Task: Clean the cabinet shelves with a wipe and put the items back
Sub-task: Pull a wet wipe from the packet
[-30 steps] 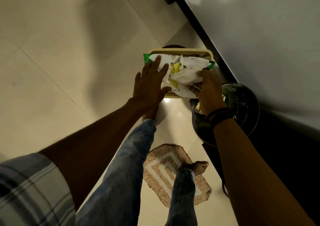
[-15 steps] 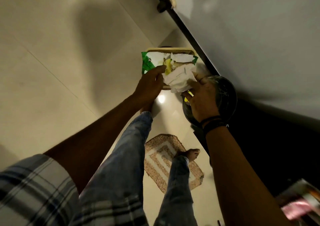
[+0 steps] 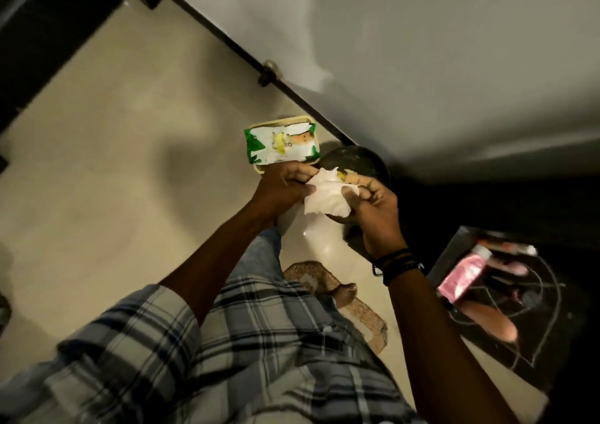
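Observation:
A crumpled white wipe (image 3: 326,196) is held between both hands above the floor. My left hand (image 3: 282,185) pinches its left edge and my right hand (image 3: 373,206) grips its right side. Just beyond the hands, the green and white wipe packet (image 3: 281,144) lies on a cream basket (image 3: 259,167) on the floor. A dark shelf (image 3: 461,254) at the right holds a pink packet (image 3: 464,276) and other blurred items.
A dark round bowl-like object (image 3: 357,162) sits on the floor behind the wipe, beside the white cabinet door (image 3: 422,66) with its small knob (image 3: 269,69). A patterned mat (image 3: 324,280) lies under my bare foot (image 3: 345,293). Beige floor tiles spread to the left.
The wipe came free of the packet. My left hand let go of the packet and took the wipe's edge. Both hands pulled back toward me, and the view tilted up.

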